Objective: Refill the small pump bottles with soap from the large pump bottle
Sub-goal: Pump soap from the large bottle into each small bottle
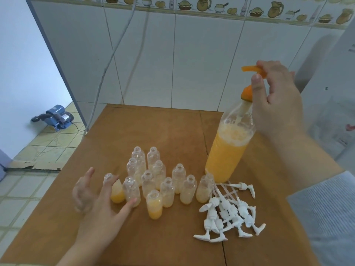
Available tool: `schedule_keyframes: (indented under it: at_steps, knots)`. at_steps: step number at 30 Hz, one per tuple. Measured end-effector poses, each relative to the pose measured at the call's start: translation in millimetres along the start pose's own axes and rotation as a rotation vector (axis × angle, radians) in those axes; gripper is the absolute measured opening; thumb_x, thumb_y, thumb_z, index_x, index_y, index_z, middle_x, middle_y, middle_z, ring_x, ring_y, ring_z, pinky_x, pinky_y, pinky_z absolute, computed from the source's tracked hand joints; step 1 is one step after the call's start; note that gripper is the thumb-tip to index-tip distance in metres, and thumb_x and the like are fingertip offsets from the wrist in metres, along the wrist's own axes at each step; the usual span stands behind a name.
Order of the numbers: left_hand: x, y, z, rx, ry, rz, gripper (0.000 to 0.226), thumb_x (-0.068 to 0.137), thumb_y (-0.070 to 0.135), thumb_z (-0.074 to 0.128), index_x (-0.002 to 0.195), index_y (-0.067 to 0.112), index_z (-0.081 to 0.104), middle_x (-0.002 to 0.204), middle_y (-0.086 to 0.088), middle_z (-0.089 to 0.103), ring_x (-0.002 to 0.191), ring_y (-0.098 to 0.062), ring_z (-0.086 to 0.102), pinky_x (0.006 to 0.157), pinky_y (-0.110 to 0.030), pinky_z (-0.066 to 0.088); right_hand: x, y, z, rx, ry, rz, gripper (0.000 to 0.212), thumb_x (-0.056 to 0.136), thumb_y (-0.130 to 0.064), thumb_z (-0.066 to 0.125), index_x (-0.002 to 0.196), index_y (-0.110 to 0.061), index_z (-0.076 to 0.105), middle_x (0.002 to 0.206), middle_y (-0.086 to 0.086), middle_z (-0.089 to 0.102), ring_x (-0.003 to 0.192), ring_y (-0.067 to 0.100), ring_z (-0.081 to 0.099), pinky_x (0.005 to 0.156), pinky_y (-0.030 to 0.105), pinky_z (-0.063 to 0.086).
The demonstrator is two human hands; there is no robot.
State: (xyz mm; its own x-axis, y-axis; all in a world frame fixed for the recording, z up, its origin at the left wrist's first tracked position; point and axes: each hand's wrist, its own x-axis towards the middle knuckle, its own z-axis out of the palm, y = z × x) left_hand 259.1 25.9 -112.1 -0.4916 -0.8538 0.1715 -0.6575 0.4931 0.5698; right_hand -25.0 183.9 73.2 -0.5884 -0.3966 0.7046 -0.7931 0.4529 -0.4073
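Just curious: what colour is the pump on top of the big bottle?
Orange. The pump shows best in the head view, the only one here.

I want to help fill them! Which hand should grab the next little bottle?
Probably left: the left hand is open beside the little bottles, while the right hand holds the big bottle's pump.

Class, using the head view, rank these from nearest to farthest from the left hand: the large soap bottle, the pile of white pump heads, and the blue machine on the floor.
From the left hand:
1. Pile of white pump heads, on the table to its right.
2. Large soap bottle, farther right and back.
3. Blue machine, off the table, on the floor at far left.
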Motion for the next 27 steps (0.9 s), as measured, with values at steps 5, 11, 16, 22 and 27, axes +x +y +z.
schedule_keyframes:
  at_steps: [5, 11, 16, 22, 27]
  knots:
    - [8.0, 6.3, 12.4, 0.092, -0.051, 0.029, 0.038, 0.072, 0.053, 0.071, 0.101, 0.033, 0.06, 0.155, 0.008, -0.015, 0.136, -0.012, -0.034, 0.112, -0.057, 0.009, 0.6, 1.2, -1.7, -0.004, 0.004, -0.01, 0.042, 0.103, -0.034, 0.03, 0.135, -0.011, 0.046, 0.137, 0.005, 0.048, 0.133, 0.013, 0.032, 0.119, 0.039, 0.012]
    - [5.6, 8.6, 20.7, 0.095, -0.047, 0.062, 0.034, 0.075, 0.043, 0.073, 0.101, 0.023, 0.064, 0.155, 0.012, -0.02, 0.133, -0.009, -0.039, 0.114, -0.054, 0.009, 0.6, 2.7, 0.0, -0.016, -0.01, -0.021, 0.044, 0.103, -0.034, 0.029, 0.137, -0.01, 0.044, 0.142, 0.006, 0.045, 0.14, 0.018, 0.027, 0.118, 0.042, 0.014]
    - [-0.1, 15.3, 8.3, -0.069, 0.171, 0.102, 0.045, 0.077, 0.044, 0.068, 0.101, 0.007, 0.06, 0.155, 0.004, -0.003, 0.141, -0.012, -0.016, 0.112, -0.043, 0.011, 1.3, 7.6, 1.7, -0.033, -0.015, -0.04, 0.044, 0.103, -0.033, 0.029, 0.137, -0.01, 0.044, 0.142, 0.006, 0.045, 0.141, 0.019, 0.026, 0.118, 0.035, 0.007]
    - [31.4, 93.2, -40.8, -0.514, 0.421, 0.374, 0.04, 0.088, 0.053, 0.044, 0.116, 0.025, 0.043, 0.121, 0.003, 0.046, 0.12, -0.012, 0.042, 0.097, -0.039, 0.037, 0.8, 8.6, 6.2, 0.014, 0.009, -0.04, 0.043, 0.102, -0.032, 0.03, 0.136, -0.009, 0.044, 0.141, 0.006, 0.045, 0.142, 0.021, 0.025, 0.119, 0.039, 0.011]
    - [74.5, 175.6, -55.3, -0.452, 0.119, 0.532, 0.043, 0.092, 0.041, 0.054, 0.129, 0.021, 0.042, 0.107, 0.011, 0.056, 0.093, -0.002, 0.057, 0.081, -0.02, 0.045, -0.5, 8.8, 5.3, 0.01, 0.0, -0.034, 0.044, 0.102, -0.032, 0.029, 0.138, -0.01, 0.043, 0.143, 0.006, 0.044, 0.142, 0.02, 0.024, 0.119, 0.039, 0.011]
